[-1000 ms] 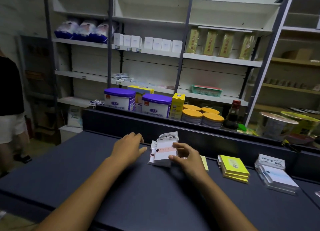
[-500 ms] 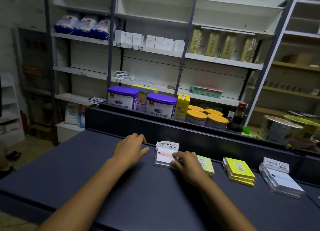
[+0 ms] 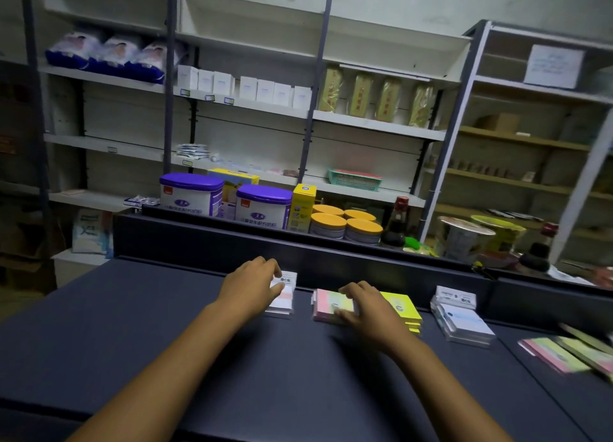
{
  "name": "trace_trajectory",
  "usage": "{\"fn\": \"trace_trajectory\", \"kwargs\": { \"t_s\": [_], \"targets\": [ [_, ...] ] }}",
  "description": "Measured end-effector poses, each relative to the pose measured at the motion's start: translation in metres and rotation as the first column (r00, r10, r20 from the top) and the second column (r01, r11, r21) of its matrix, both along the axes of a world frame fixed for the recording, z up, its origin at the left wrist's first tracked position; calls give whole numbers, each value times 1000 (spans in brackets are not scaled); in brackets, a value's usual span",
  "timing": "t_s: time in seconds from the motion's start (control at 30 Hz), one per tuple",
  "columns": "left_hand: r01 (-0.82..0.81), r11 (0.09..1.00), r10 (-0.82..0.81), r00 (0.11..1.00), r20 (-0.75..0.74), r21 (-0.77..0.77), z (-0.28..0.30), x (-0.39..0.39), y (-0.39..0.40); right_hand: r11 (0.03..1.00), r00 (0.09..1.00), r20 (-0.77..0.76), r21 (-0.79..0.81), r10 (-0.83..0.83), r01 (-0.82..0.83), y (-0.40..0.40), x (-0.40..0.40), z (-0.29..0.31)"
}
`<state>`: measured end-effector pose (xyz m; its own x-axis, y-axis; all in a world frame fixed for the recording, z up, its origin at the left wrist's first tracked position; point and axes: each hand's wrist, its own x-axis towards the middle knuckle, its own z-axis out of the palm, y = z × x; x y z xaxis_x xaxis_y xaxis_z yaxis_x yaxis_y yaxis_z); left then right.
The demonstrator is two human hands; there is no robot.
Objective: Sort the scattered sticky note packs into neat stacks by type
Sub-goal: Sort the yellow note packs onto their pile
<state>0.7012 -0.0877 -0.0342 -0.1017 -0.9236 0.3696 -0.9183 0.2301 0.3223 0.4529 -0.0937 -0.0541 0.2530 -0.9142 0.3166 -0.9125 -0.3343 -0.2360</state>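
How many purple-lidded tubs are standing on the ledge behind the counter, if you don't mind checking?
2. One purple-lidded tub stands at the left end of the row; the other is just right of it, beside the yellow carton. Others could be hidden behind them.

A: What's behind the counter [image 3: 99,325]?
B: 2 purple-lid tins [image 3: 190,194], yellow box [image 3: 301,206] beside, orange-lid jars [image 3: 345,224], dark bottle [image 3: 396,222].
A: Shelves [image 3: 374,123]?
B: White boxes [image 3: 245,86], blue bags [image 3: 106,55], green basket [image 3: 355,179].
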Motion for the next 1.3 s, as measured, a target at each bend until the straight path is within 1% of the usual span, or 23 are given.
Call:
{"fn": "trace_trajectory", "kwargs": {
  "t_s": [0.17, 0.4, 0.53, 0.7, 0.83, 0.93, 1.03, 1.3],
  "targets": [
    [80, 997, -80, 997, 2, -13, 8, -63, 21, 993, 989, -90, -6, -116, 116, 42, -72, 14],
    [228, 973, -228, 974, 18, -19, 16, -180, 75, 963, 959, -105, 27, -262, 266, 129, -184, 24],
    [299, 954, -297, 954, 44, -33, 17, -248, 109, 933, 932, -89, 42, -352, 357, 183, -250, 29],
    [393, 919, -392, 918, 54, -14, 14, -328, 147, 888, 890, -70, 60, -451, 455, 245, -323, 30],
    [461, 887, -461, 885, 58, 14, 14, -383, 170, 855, 857, -61, 63, -512, 515, 280, -371, 31],
    [502, 864, -503, 861, 73, 28, 16, -416, 178, 835, 837, -47, 57, -546, 548, 295, -398, 30],
    [509, 860, -509, 856, 94, 25, 18, -444, 177, 816, 818, -33, 52, -574, 575, 299, -423, 30],
    [516, 855, -518, 844, 138, 53, 10, -517, 142, 776, 778, -53, 58, -626, 628, 274, -487, 22]
  ]
}}
